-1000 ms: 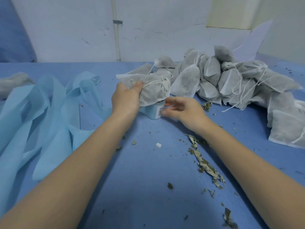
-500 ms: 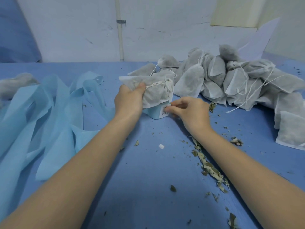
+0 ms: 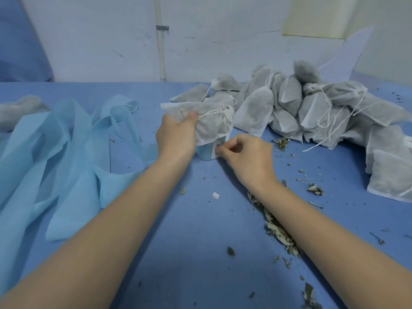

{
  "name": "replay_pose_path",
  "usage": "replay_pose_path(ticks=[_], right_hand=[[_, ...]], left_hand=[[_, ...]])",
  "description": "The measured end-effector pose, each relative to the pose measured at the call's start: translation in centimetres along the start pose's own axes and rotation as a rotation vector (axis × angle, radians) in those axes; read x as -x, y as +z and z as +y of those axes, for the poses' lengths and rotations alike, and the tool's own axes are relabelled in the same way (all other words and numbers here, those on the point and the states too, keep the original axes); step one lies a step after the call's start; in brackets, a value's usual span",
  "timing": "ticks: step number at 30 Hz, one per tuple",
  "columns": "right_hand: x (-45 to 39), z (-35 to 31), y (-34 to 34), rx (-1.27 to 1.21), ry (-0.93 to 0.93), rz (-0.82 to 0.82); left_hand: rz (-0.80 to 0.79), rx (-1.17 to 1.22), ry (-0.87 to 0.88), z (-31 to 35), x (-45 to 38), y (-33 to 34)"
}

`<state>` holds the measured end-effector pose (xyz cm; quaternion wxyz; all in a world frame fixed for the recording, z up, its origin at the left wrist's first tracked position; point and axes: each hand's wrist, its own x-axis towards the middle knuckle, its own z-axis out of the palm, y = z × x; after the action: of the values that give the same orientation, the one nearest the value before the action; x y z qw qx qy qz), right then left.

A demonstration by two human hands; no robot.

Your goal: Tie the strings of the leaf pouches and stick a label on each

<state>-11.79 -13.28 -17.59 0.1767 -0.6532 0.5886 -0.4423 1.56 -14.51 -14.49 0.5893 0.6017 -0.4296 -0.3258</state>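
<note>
Blue cloth worktop (image 3: pixel 200 253), leaf crumbs. Left hand (image 3: pixel 176 134) grip clamped on soft, light white mesh leaf pouch (image 3: pixel 214 123); right hand (image 3: pixel 247 155) pinching small white label (image 3: pixel 216 150) off pale blue roll (image 3: pixel 206 152). Best held near drawstring neck.

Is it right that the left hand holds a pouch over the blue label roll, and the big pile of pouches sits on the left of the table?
Not quite. The head view shows the pile of pouches on the right.

1. A small packing workroom: a blue cloth-covered table (image 3: pixel 178 253) set against a scuffed white wall (image 3: pixel 223 41).
2. On the table, a heap of leaf pouches (image 3: pixel 312 112), with loose leaf crumbs (image 3: pixel 278 230) in front of it.
</note>
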Motion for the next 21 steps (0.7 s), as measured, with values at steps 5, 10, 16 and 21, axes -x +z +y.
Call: replay_pose_path(ticks=[5, 10, 16, 21], right_hand=[[0.7, -0.4, -0.2, 0.034, -0.035, -0.125], [1.2, -1.2, -0.7, 0.081, -0.075, -0.366], [0.3, -2.2, -3.9, 0.056, -0.181, -0.193], [0.0, -2.9, -5.4, -0.074, -0.291, -0.11]], left_hand=[[0.013, -0.014, 0.013, 0.1, 0.3, 0.0], [0.027, -0.031, 0.076, 0.1, 0.6, 0.2], [-0.05, -0.019, 0.3, 0.0, 0.9, -0.8], [-0.239, 0.015, 0.366, 0.2, 1.8, -0.9]])
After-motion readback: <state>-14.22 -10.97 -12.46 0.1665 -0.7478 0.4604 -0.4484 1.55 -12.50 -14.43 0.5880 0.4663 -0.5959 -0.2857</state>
